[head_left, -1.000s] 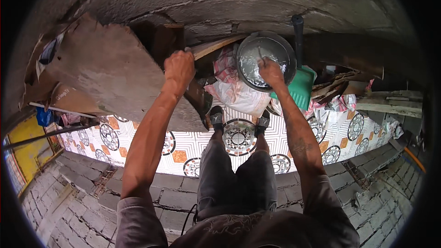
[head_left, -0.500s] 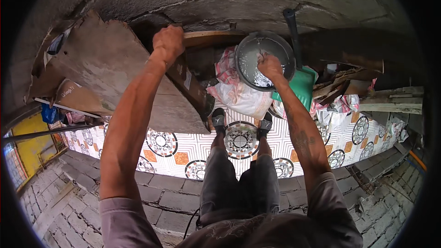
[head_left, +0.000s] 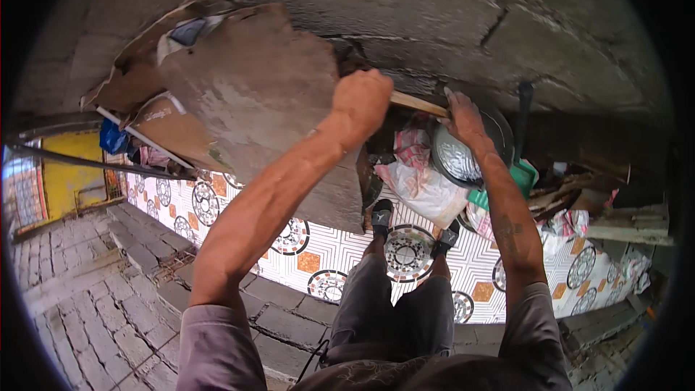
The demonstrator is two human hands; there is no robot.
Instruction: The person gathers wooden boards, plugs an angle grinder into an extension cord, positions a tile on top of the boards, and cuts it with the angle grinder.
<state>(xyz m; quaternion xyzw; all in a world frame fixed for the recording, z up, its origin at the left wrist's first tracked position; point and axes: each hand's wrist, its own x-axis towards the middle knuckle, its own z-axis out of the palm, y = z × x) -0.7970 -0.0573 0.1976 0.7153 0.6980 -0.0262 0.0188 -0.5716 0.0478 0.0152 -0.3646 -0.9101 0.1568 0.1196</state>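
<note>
Left of the bucket (head_left: 502,134), the left hand (head_left: 364,101) curls tightly around a wooden strip (head_left: 421,105), probably light, stiff, best held endwise; the right hand's (head_left: 467,119) grip I cannot tell.

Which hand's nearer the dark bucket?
Right. The right hand overlaps the upper-left rim of the bucket in view; contact unclear. The left hand is farther off, left of it, closed around the wooden strip.
</note>
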